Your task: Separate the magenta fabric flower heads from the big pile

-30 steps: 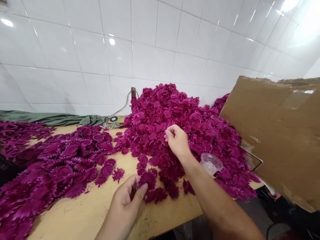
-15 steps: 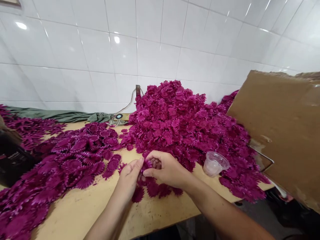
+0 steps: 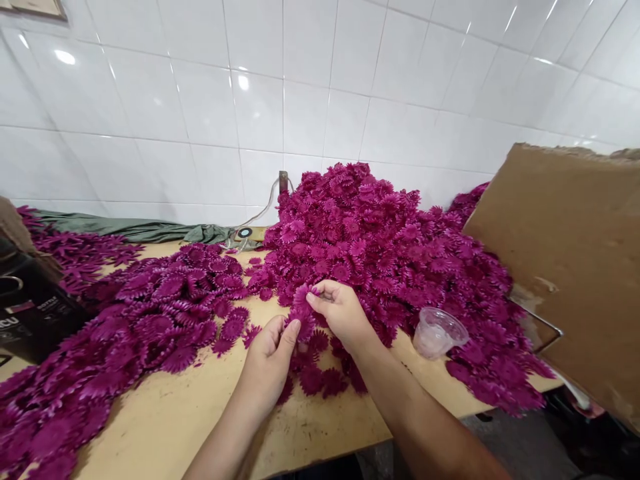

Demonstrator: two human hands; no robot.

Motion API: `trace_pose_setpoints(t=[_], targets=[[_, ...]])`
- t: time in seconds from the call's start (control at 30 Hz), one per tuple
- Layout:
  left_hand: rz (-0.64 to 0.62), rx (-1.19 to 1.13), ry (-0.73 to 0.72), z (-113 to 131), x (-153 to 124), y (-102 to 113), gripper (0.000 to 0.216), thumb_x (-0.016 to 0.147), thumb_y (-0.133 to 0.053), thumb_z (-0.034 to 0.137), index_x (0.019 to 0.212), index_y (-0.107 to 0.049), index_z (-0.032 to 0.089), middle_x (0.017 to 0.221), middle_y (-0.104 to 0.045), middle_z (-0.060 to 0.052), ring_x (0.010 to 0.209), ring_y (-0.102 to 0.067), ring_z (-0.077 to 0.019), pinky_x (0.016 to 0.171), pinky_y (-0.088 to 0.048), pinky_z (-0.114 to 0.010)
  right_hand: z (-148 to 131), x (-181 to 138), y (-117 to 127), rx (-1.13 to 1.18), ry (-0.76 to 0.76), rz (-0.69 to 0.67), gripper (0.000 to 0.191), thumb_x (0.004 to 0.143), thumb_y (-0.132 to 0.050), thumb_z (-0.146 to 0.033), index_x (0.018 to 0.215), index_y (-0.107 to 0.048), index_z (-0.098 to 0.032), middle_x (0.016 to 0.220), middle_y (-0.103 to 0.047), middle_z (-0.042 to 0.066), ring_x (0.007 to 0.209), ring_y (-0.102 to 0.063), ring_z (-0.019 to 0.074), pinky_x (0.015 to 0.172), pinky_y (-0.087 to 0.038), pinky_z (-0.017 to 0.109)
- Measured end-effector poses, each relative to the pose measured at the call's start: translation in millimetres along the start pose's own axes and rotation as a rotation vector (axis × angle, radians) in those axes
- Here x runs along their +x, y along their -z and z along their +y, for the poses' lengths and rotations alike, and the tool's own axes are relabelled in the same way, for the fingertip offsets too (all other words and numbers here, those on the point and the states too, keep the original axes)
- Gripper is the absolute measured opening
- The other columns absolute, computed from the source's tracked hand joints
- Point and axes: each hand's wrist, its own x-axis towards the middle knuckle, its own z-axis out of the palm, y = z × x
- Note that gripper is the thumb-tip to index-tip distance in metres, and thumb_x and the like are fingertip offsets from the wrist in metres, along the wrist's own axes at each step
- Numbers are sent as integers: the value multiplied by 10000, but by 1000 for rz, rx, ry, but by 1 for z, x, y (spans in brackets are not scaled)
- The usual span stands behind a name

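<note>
Near the middle of the table, my left hand (image 3: 270,353) is closed, thumb against the fingers, on the edge of a magenta fabric flower piece (image 3: 304,328). Just beyond it, my right hand (image 3: 341,312) pinches another magenta flower piece (image 3: 302,300) between thumb and fingers. The two pieces overlap or touch; whether they are joined I cannot tell. Below and between my hands, several loose flower pieces (image 3: 313,380) lie on the table. A large heap of the same flower pieces (image 3: 350,227) rises behind my right hand.
A lower pile of flower pieces (image 3: 165,313) spreads across the left of the table (image 3: 185,413). A clear plastic cup (image 3: 437,333) stands right of my right arm. A cardboard sheet (image 3: 575,253) leans at the right, a dark box (image 3: 35,307) stands at the left, and white tiles (image 3: 200,100) rise behind.
My hands have drawn apart slightly, the right one moving up and away from the left. The flower pieces between them now show more plainly. The view has shifted a little left.
</note>
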Motion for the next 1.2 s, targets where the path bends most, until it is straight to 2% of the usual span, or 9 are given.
trace_pose_setpoints(t=[0.1, 0.23, 0.27, 0.37, 0.47, 0.67, 0.83, 1.03, 1.2], targets=[[3, 22, -4, 3, -7, 5, 250, 723, -496, 389, 572, -428, 202, 543, -426, 46, 558, -427, -119, 532, -389, -211, -4, 11, 3, 2, 18, 52, 103, 578, -592, -168, 549, -493, -166, 493, -483, -63, 456, -419, 66, 495, -331, 208], [-69, 78, -11, -5, -30, 18, 255, 721, -516, 411, 584, -500, 196, 565, -486, 27, 568, -469, -132, 534, -413, -214, -20, 28, 32, -7, 116, 385, 51, 662, -525, -214, 639, -496, -179, 561, -533, -39, 507, -505, 91, 500, -353, 211], [-99, 80, -4, -9, -35, 22, 254, 727, -517, 412, 597, -519, 193, 576, -501, 22, 584, -487, -137, 549, -424, -217, -24, 30, 40, -11, 124, 410, 46, 667, -516, -219, 653, -496, -180, 573, -538, -37, 520, -513, 92, 507, -356, 211], [-104, 104, 23, -13, -39, 32, 225, 746, -518, 385, 650, -566, 187, 602, -526, 13, 607, -509, -140, 587, -439, -224, -27, 27, 46, -55, 153, 298, 92, 592, -559, -181, 679, -534, -168, 604, -564, -27, 559, -521, 96, 540, -371, 215], [-98, 123, -79, -6, -30, 34, 170, 754, -520, 340, 719, -594, 191, 704, -572, -8, 707, -534, -152, 669, -443, -234, -19, 17, 35, -97, 128, 101, 123, 567, -562, -216, 672, -546, -154, 564, -544, -33, 522, -479, 86, 540, -368, 221], [-35, 124, -82, 9, -18, 25, 181, 750, -505, 342, 711, -593, 189, 648, -572, -2, 630, -535, -139, 608, -454, -240, 9, 6, 22, -321, 80, -27, 267, 626, -512, -391, 500, -393, -188, 450, -328, -77, 429, -278, 54, 435, -225, 217], [84, 144, -208, 12, -7, 16, 141, 681, -576, 292, 724, -669, 195, 1065, -622, -75, 1007, -539, -216, 885, -407, -338, 14, -2, 16, -445, 103, -75, 357, 662, -499, -457, 485, -325, -201, 457, -256, -80, 439, -226, 57, 430, -171, 225], [63, 86, -138, 16, 6, 6, 137, 662, -580, 268, 661, -678, 173, 689, -678, -33, 701, -606, -176, 700, -482, -295, 12, -7, 6, -282, 75, -155, 426, 666, -503, -519, 477, -283, -206, 482, -229, -74, 462, -212, 61, 444, -190, 226], [331, -49, -30, 11, 16, 33, 238, 583, -669, 334, 739, -684, 155, 683, -681, -27, 671, -598, -165, 659, -476, -283, 6, -6, 16, -160, 33, -149, 405, 699, -491, -525, 526, -314, -204, 493, -252, -78, 460, -225, 66, 440, -205, 222]])
